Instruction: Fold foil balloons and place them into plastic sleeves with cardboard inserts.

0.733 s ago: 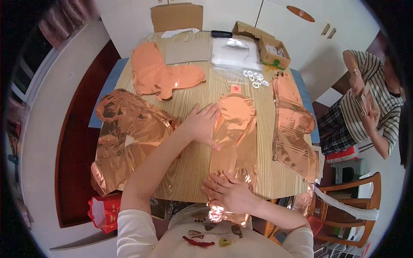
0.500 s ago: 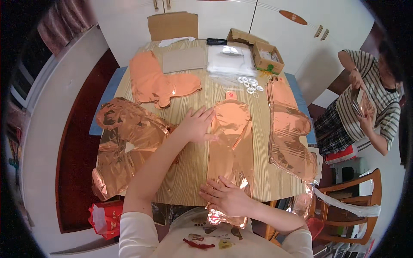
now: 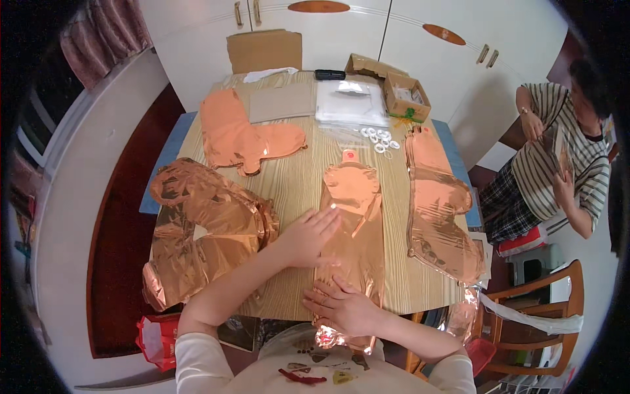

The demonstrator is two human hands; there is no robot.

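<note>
A flat rose-gold foil balloon (image 3: pixel 357 226) lies lengthwise on the wooden table in front of me, its tab pointing away and its near end hanging over the front edge. My left hand (image 3: pixel 307 238) rests on its left side at mid-length, fingers stretched out. Lower down, my right hand (image 3: pixel 344 305) presses flat on the balloon near the table edge, fingers spread. Neither hand grips anything. To the left lies a crumpled foil balloon (image 3: pixel 197 230), partly behind my left forearm. Another foil balloon (image 3: pixel 443 203) lies to the right.
At the far left is another foil balloon (image 3: pixel 243 134). Beyond are clear plastic bags (image 3: pixel 351 102), white rings (image 3: pixel 379 138) and a cardboard box (image 3: pixel 407 98). A person (image 3: pixel 558 151) in stripes stands right, holding a flat foil piece. A wooden chair (image 3: pixel 538 322) stands at lower right.
My left hand has slid down the balloon toward me, nearer my right hand. The right hand stays about where it was. The view has tilted slightly up.
</note>
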